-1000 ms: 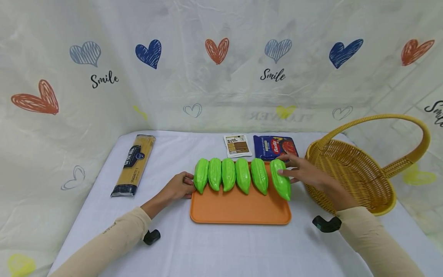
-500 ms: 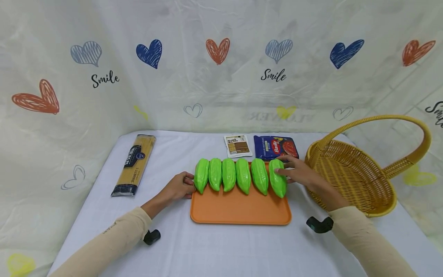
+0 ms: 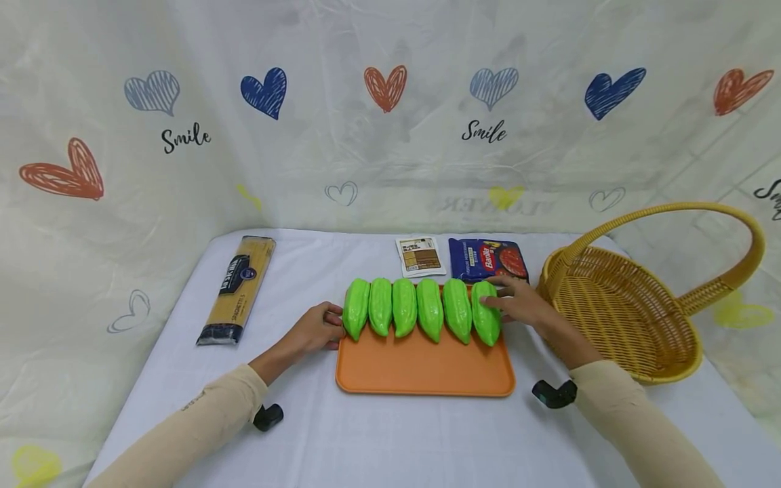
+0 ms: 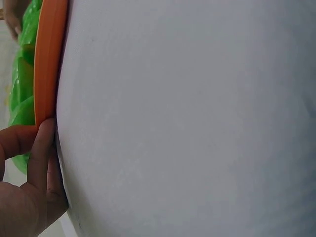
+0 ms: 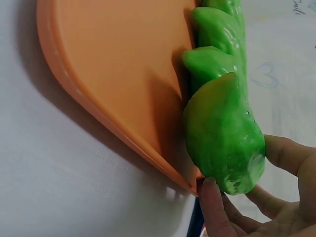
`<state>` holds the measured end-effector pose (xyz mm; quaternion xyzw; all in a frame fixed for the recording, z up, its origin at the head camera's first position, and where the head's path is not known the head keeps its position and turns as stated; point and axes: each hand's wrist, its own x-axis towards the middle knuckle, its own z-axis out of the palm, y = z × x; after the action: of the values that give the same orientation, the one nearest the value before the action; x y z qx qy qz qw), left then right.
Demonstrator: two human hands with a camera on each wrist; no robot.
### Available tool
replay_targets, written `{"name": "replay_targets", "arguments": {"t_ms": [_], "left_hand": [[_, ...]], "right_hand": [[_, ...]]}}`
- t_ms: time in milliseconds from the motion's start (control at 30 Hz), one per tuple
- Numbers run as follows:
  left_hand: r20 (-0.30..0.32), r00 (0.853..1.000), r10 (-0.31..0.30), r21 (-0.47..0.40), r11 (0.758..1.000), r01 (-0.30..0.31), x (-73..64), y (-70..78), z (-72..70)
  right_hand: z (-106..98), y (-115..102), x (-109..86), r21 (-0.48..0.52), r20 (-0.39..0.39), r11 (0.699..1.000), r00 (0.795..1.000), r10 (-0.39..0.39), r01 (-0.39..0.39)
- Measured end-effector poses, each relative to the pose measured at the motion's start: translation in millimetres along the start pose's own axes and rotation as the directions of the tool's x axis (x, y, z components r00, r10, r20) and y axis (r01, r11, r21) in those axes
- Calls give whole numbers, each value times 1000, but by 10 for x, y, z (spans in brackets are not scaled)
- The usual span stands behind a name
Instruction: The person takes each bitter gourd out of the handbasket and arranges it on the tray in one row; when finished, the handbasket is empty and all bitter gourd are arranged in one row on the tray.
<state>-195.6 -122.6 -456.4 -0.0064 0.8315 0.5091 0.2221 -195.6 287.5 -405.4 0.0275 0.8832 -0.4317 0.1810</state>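
Several glossy green bitter melons (image 3: 405, 307) lie side by side in a row along the far half of an orange tray (image 3: 424, 369). At the row's right end, my right hand (image 3: 518, 301) holds the last bitter melon (image 3: 486, 322) between thumb and fingers. The right wrist view shows its rounded end (image 5: 237, 173) close above the tray's corner; whether it touches the tray I cannot tell. My left hand (image 3: 316, 328) is at the tray's left edge, beside the leftmost melon. In the left wrist view its fingers (image 4: 40, 153) pinch the tray rim (image 4: 48, 64).
A wicker basket (image 3: 628, 318) with a tall handle stands right of the tray, close to my right forearm. Behind the tray lie a small white packet (image 3: 421, 257) and a blue Barilla pack (image 3: 488, 259). A spaghetti pack (image 3: 236, 291) lies at the left.
My right hand has moved left with the last bitter melon, bringing it closer to its neighbour and more upright in line with the row. The left hand has stayed at the tray's edge.
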Motion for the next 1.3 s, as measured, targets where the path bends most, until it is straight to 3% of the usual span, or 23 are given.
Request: {"name": "replay_targets", "arguments": {"t_ms": [400,933,1300], "left_hand": [[16,1000,13,-23,1000,-13,10,5,0],[20,1000,6,-28,1000,-5,26,16,-20],[17,1000,-6,-29,1000,6,28,0,-13]], "right_hand": [[-10,33,117,54,-20,999,1000,-6,7],[-26,-7,197,-10,-31,999,999,-43,42],[-45,2,190,-14,-11,1000,1000,-11,11]]}}
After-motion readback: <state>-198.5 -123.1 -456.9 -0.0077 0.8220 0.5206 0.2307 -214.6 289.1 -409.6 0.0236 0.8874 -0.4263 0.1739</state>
